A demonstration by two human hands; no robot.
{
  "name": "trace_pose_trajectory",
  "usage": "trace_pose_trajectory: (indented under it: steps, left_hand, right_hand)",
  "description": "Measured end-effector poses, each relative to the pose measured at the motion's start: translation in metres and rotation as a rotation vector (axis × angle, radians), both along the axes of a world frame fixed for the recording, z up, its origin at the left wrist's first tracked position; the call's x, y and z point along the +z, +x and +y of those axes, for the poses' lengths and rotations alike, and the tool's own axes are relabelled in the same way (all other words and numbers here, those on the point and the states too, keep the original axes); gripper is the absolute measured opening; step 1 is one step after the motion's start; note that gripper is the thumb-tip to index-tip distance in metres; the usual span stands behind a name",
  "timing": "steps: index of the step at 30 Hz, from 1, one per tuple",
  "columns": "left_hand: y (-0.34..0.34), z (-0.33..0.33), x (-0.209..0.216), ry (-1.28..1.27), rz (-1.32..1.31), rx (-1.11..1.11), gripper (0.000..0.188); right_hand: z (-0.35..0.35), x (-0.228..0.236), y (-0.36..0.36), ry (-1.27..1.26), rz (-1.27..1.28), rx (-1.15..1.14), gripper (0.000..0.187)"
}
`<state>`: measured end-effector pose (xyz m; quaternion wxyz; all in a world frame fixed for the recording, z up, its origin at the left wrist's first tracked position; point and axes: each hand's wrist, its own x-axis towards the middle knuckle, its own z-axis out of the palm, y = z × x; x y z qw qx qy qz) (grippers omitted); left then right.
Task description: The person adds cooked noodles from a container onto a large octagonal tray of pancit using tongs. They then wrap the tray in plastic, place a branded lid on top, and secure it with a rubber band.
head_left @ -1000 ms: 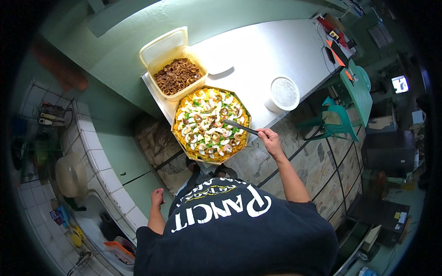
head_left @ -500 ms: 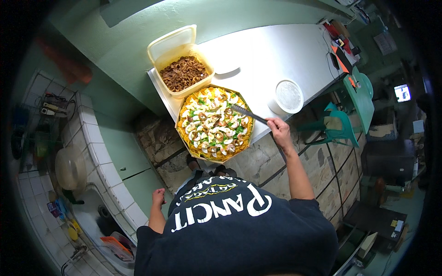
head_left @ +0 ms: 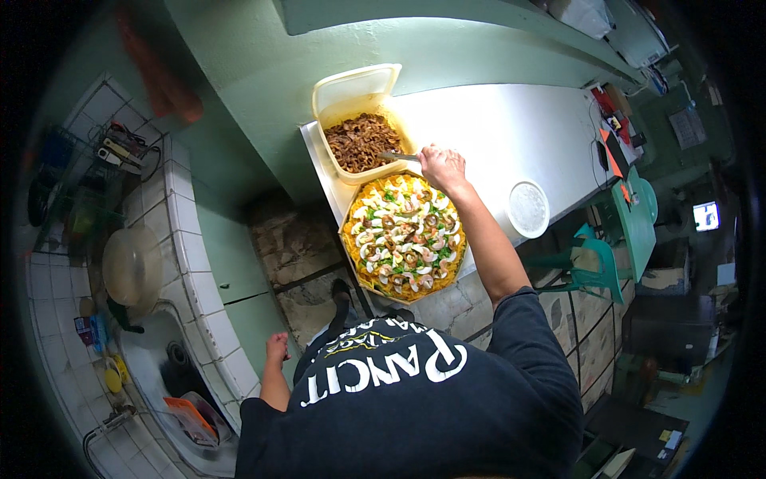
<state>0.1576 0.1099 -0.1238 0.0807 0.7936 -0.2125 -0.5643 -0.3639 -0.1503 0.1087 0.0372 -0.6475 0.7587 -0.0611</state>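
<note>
My right hand [head_left: 444,169] is closed round the handle of dark tongs [head_left: 396,156]. Their tips reach into a yellowish plastic container [head_left: 352,175], among dark brown cooked pieces [head_left: 364,142]. The container's lid [head_left: 357,86] stands raised at the back against the wall. Just nearer to me lies an octagonal tray [head_left: 375,292] of orange noodles [head_left: 444,271], topped with egg slices, shrimp, brown rings and green bits. My right forearm passes over its right side. Down at my left side, my left hand [head_left: 277,349] is curled closed, with nothing visible in it.
A white tub with a pale lid [head_left: 528,209] stands on the white table [head_left: 487,112], right of the tray. Behind it are a green plastic chair [head_left: 594,263] and a green table [head_left: 636,209]. To my left runs a tiled counter [head_left: 191,259] with a sink [head_left: 144,351].
My right hand has moved from the tray's right side up and left to the container, carrying the tongs. The view has shifted, so the table appears lower and further right.
</note>
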Motion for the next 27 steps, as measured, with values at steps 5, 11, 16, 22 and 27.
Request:
trace_pose_trajectory:
  steps: [5, 11, 16, 22, 27]
  left_hand:
    - [0.013, 0.012, -0.007, 0.012, -0.008, -0.038, 0.018]
    - [0.015, 0.006, -0.018, -0.006, 0.019, -0.020, 0.018]
    - [0.009, -0.007, -0.015, -0.012, -0.001, -0.008, 0.019]
    - [-0.001, -0.017, -0.008, 0.000, 0.015, -0.047, 0.019]
    - [-0.009, -0.023, -0.002, -0.031, 0.051, -0.060, 0.020]
  right_hand:
    - [-0.014, -0.004, 0.013, -0.057, 0.094, 0.098, 0.030]
    - [-0.017, -0.004, 0.020, 0.035, -0.013, 0.058, 0.027]
    - [0.005, 0.019, -0.004, -0.016, -0.116, -0.086, 0.028]
    - [0.023, 0.017, -0.004, -0.274, -0.262, -0.033, 0.026]
    - [0.013, -0.001, 0.002, -0.120, 0.001, -0.020, 0.027]
